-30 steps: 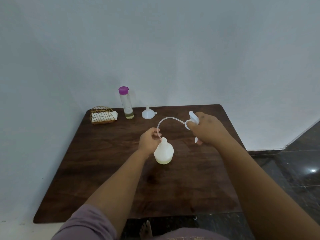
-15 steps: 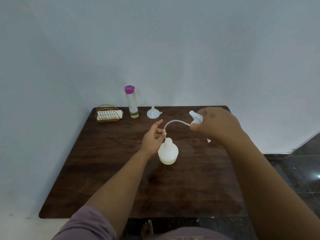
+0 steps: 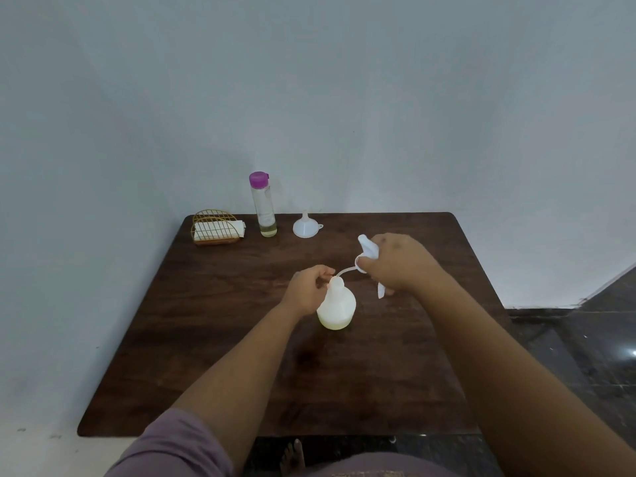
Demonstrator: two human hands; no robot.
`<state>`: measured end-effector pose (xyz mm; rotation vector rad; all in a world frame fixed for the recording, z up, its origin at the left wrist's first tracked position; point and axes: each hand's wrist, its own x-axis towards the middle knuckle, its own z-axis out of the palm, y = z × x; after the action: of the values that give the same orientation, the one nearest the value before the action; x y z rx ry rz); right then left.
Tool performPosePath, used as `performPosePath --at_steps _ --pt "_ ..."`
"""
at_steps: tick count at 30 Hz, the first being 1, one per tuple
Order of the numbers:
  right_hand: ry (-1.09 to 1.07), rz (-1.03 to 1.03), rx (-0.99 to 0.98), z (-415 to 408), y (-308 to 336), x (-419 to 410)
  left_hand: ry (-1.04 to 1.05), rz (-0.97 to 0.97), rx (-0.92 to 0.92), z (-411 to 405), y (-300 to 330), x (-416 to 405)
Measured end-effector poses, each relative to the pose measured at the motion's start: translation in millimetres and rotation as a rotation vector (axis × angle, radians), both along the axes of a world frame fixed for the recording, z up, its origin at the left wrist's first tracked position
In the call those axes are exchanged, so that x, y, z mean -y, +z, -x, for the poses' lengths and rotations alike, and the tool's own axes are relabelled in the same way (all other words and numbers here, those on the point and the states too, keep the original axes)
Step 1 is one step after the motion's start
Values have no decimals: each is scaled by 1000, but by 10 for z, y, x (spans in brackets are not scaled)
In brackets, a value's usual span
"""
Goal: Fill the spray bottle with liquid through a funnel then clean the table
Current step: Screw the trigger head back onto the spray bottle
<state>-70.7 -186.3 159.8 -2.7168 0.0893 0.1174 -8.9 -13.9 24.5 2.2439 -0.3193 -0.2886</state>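
Spray bottle (image 3: 336,306) stands upright mid-table (image 3: 213,356), pale liquid in its base. Left hand (image 3: 307,290) pinches the thin tube (image 3: 345,271) at the bottle's neck — right hand (image 3: 401,261) grips the white spray head (image 3: 367,251) just beyond. Farther back: funnel (image 3: 304,227), purple-capped bottle (image 3: 263,204), wire holder (image 3: 216,227) with folded cloth.

A dark wooden worktop (image 3: 213,356) stands against a plain pale wall (image 3: 344,98). Dark glossy floor (image 3: 592,356) lies at right, catching a light glint.

Single head view, looking forward and down, table (image 3: 213,339) seemingly near
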Motion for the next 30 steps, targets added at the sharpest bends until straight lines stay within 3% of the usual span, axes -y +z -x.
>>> performPosePath --at_steps 6,14,19,22,30 --pt "51 72 -16 -83 -318 -146 -71 -44 76 21 -88 34" --pt "123 305 -61 -369 -566 -267 20 149 -84 33 -189 45" --pt "159 161 -194 -540 -657 -387 51 307 -128 47 -324 -8" --pt "166 185 -157 -567 -761 -457 26 344 -128 -8 -391 -10" --pt "29 175 -194 -686 -839 -528 -64 268 -145 -177 -523 -55"
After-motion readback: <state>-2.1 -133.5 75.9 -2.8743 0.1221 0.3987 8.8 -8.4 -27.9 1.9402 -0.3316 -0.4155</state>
